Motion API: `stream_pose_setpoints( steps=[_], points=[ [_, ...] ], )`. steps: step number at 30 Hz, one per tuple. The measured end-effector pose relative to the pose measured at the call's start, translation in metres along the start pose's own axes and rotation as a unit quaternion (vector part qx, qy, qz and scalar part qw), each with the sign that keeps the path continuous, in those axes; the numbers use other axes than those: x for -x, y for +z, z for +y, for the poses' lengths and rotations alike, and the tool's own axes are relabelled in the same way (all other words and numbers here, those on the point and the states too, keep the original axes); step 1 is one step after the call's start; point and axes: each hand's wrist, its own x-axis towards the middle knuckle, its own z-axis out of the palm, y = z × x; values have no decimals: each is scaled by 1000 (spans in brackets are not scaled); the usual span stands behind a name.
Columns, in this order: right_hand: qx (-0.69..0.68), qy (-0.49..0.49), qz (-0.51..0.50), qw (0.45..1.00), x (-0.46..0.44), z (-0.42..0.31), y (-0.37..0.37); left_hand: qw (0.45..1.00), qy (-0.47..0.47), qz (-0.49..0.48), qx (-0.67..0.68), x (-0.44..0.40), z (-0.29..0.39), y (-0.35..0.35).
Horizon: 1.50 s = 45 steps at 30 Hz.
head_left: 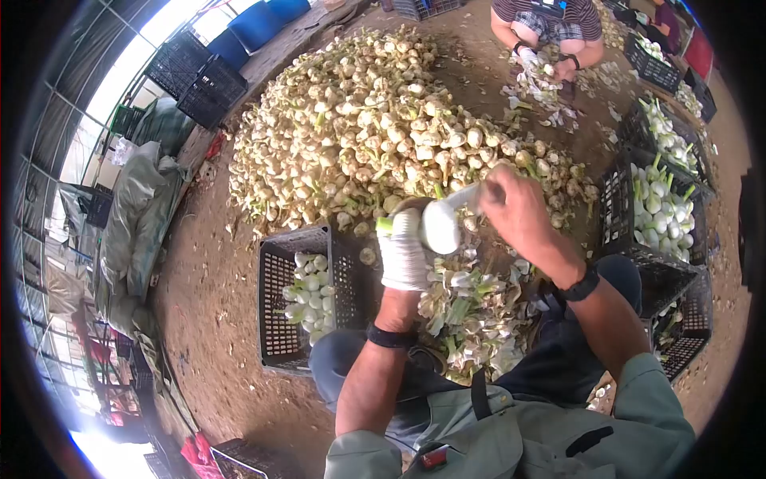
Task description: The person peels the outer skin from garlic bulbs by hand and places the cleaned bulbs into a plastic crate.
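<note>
My left hand [405, 249], in a white knit glove, is closed around a smooth white bulb [440, 227], like an onion or garlic head. A short green stem [385, 226] shows at the glove's left side. In my bare right hand [515, 209] is a knife, its pale blade [463, 195] lying against the top of the bulb; motion blurs the fingers and the handle is hidden. Below my hands, peeled skins and leaf scraps [472, 315] lie heaped between my knees. Just beyond them rises a big pile of unpeeled bulbs [359, 128].
A black crate [271, 299] with cleaned white bulbs stands by my left knee. On my right, another black crate [614, 203] holds more bulbs with green stems. Across the pile, a person [550, 32] handles bulbs. Stacked crates [211, 92] and blue barrels [259, 28] line the far left.
</note>
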Motion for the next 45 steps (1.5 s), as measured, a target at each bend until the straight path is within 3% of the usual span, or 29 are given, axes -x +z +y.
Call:
stream_pose_setpoints(
  steps=[1,3,4,5,6,9,11,13,14,17,21,27,29,31,33,34,35,37,42,45],
  points=[
    [66,22,11,998,-1,9,-2,998,10,-22,52,-1,2,-3],
    [65,55,-38,996,1,15,-9,993,0,-13,117,8,27,3],
    [96,49,-124,986,6,18,-8,982,13,-17,187,9,29,2],
    [125,42,-210,969,12,18,-6,985,16,-6,173,9,33,0],
    [98,-13,-166,981,20,15,-2,979,5,-21,202,11,37,-1],
    [-13,8,-167,986,17,-2,7,964,-20,-45,260,11,29,-13],
    [-84,41,-148,985,14,-20,9,965,-9,-53,255,12,25,-12],
    [-140,33,-123,982,9,-44,-2,986,55,-26,156,12,24,-6],
    [-183,120,-132,967,12,-45,0,992,84,-10,97,13,26,-3],
    [-143,54,-151,977,10,-58,-7,995,85,-23,47,12,24,5],
    [-139,80,-161,974,11,-55,-5,988,106,-30,-104,15,22,15],
    [-283,156,-244,914,10,-42,-13,993,100,-53,-30,12,27,13],
    [-426,256,-233,836,8,-47,-18,991,103,-54,61,10,24,12],
    [-418,243,-242,841,7,-49,-22,991,111,-62,46,10,27,12],
    [-313,209,-256,891,2,-58,-28,992,111,-51,12,13,30,12],
    [-262,118,-193,938,5,-56,-19,988,141,-52,-24,12,28,12],
    [-264,116,-194,938,9,-55,-18,990,133,-39,-38,15,31,15],
    [-168,23,-170,971,11,-57,-20,984,145,-40,-96,16,28,10],
    [-152,-30,-168,973,12,-54,-17,979,158,-16,-131,19,27,12],
    [-135,-57,-99,984,15,-40,0,986,147,-40,-72,19,27,10]
  ],
)
